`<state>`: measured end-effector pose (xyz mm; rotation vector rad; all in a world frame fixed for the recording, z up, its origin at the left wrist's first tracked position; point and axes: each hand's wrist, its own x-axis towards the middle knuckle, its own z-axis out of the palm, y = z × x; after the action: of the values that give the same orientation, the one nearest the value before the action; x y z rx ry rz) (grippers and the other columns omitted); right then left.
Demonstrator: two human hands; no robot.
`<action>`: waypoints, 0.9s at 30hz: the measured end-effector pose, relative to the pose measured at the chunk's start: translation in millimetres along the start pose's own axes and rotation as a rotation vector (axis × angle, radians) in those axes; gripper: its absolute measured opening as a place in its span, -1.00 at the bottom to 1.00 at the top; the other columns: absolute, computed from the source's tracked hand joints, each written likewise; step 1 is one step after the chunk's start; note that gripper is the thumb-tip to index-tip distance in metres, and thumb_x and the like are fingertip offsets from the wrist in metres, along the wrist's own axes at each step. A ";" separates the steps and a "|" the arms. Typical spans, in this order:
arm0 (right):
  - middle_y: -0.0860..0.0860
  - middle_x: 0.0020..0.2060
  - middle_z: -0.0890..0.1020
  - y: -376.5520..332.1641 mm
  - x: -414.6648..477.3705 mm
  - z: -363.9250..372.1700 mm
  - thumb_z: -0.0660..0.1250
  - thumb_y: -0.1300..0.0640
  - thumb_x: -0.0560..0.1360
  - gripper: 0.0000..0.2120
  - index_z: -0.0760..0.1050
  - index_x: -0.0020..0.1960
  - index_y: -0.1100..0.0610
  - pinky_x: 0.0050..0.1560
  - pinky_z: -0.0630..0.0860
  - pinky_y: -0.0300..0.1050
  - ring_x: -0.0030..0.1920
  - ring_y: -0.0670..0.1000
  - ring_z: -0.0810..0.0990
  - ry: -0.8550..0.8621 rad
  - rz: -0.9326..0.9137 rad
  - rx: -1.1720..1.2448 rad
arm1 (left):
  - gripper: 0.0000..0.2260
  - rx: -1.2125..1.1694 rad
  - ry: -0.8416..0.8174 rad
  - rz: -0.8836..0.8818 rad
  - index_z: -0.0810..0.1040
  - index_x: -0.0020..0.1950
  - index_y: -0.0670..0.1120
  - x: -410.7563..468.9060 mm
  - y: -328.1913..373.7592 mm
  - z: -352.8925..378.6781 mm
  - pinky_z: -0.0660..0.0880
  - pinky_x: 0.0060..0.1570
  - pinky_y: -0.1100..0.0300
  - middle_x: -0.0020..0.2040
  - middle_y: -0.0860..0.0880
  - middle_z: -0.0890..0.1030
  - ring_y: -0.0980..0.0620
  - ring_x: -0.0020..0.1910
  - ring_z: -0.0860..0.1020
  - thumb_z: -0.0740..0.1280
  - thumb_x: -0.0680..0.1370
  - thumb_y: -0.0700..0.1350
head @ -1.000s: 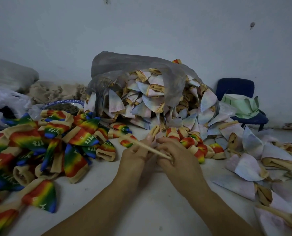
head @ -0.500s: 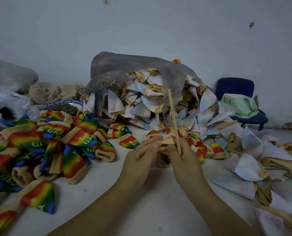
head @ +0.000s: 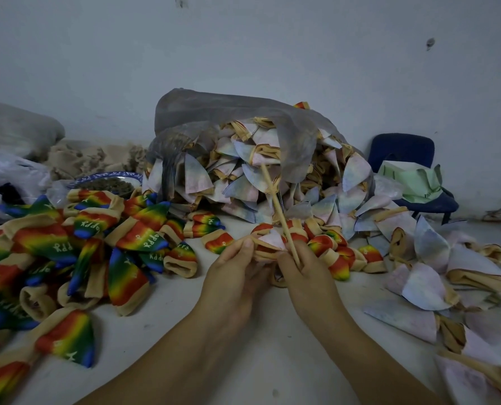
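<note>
I place the small pale-pink fabric piece with a tan knitted cuff (head: pixel 268 240) just in front of the grey plastic bag (head: pixel 237 112), held above the counter (head: pixel 161 331). The left hand (head: pixel 237 276) pinches its cuff, thumb on top. The right hand (head: pixel 304 276) has its fingers (head: pixel 291 260) clamped round the thin wooden stick (head: pixel 277 204). The stick's long axis runs up and away toward the bag, leaning a little left. Its lower end meets the piece's right edge, so I judge the right hand nearer for the push.
</note>
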<state>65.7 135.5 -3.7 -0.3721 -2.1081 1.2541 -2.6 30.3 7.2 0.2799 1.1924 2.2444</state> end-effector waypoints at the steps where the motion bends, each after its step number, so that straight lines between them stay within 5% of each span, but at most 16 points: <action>1: -0.12 -0.48 0.40 0.6 0.7 -0.2 0.22 0.12 0.58 -0.80 0.41 -0.22 0.07 -0.46 0.30 -0.36 -0.46 -0.16 0.33 0.001 0.022 0.016 | -0.76 0.000 -0.008 -0.016 0.60 0.16 -0.20 -0.4 0.2 0.9 0.64 -0.20 0.14 -0.01 -0.16 0.71 -0.03 -0.07 0.70 0.18 0.66 -0.15; 7: -0.04 -0.44 0.42 1.7 2.4 -1.2 0.26 0.09 0.55 -0.85 0.45 -0.15 0.15 -0.49 0.29 -0.38 -0.45 -0.14 0.34 0.009 0.116 0.097 | -0.77 -0.055 -0.052 -0.187 0.60 0.17 -0.15 3.0 5.4 5.7 0.58 -0.17 0.17 0.00 -0.12 0.71 0.04 -0.15 0.68 0.16 0.67 -0.15; 11: -0.13 -0.30 0.58 -1.8 1.6 -5.4 0.37 -0.04 0.49 -0.89 0.46 -0.13 -0.05 -0.41 0.44 -0.41 -0.37 -0.20 0.52 0.028 0.091 0.139 | -0.77 0.083 -0.086 -0.167 0.56 0.18 -0.17 4.9 2.6 2.5 0.56 -0.16 0.14 -0.06 -0.12 0.71 0.01 -0.16 0.66 0.14 0.68 -0.14; 16: -0.20 -0.08 0.52 -1.8 -0.7 -7.3 0.32 0.02 0.52 -0.84 0.47 0.07 -0.17 -0.25 0.47 -0.29 -0.13 -0.20 0.52 0.006 -0.203 -0.276 | -0.78 0.133 -0.052 -0.052 0.60 0.06 -0.14 3.7 -0.5 -2.8 0.59 -0.23 0.14 -0.09 -0.14 0.71 0.02 -0.17 0.68 0.17 0.67 -0.13; 19: -0.16 -0.15 0.52 -2.8 0.4 -9.3 0.31 0.07 0.53 -0.89 0.56 0.03 -0.04 -0.27 0.44 -0.21 -0.18 -0.16 0.50 0.015 -0.250 -0.349 | -0.80 0.159 0.029 -0.005 0.60 -0.01 -0.08 4.4 2.8 -3.3 0.56 -0.31 0.23 -0.14 -0.11 0.67 0.07 -0.24 0.65 0.18 0.67 -0.18; 22: -0.15 -0.21 0.51 -4.5 0.8 -10.7 0.29 0.16 0.51 -0.88 0.57 -0.02 0.01 -0.27 0.44 -0.12 -0.26 -0.13 0.46 0.017 -0.237 -0.417 | -0.86 0.184 0.157 -0.008 0.61 -0.04 0.00 9.5 1.0 -1.9 0.53 -0.14 0.17 -0.07 -0.15 0.66 -0.03 -0.09 0.61 0.29 0.61 -0.21; 27: -0.15 -0.03 0.56 -9.0 -5.1 -5.1 0.21 -0.19 0.50 -0.65 0.56 0.13 -0.01 -0.12 0.51 -0.13 -0.09 -0.14 0.51 0.006 -0.231 -0.359 | -0.85 0.162 0.116 0.063 0.65 -0.04 -0.05 5.3 -1.9 -4.9 0.56 -0.22 0.21 -0.10 -0.15 0.71 -0.04 -0.09 0.67 0.28 0.62 -0.16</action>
<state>73.6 131.7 3.8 -0.2741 -2.2960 0.7432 -8.3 30.8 2.4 0.2561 1.4492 2.2470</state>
